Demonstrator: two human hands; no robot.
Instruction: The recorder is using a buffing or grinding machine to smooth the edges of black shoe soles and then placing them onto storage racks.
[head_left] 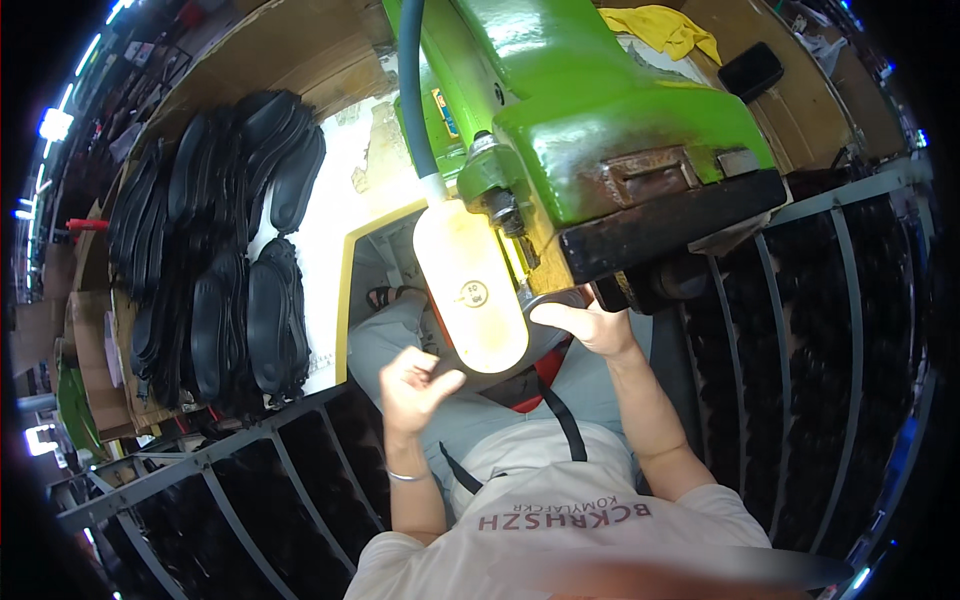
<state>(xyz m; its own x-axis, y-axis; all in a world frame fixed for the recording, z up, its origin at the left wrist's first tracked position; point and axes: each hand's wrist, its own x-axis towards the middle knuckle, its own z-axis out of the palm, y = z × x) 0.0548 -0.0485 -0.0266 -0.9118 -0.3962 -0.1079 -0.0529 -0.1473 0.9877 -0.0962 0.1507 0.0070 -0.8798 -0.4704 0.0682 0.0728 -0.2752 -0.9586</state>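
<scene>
My right hand is closed beside the head of a green machine. Its thumb presses over a dark curved piece, of which only an edge shows; the fingers under it are mostly hidden. To the left, my left hand hovers above my lap with bent fingers, its thumb apart from them and nothing visible between. A glowing, rounded, pale yellow lamp hangs from the machine between my hands and covers part of the working spot.
Stacks of black shoe soles stand on the white tabletop at left, beside cardboard. A yellow cloth and black phone-like object lie at the far right. Grey metal racks flank me. A blue-grey hose runs to the lamp.
</scene>
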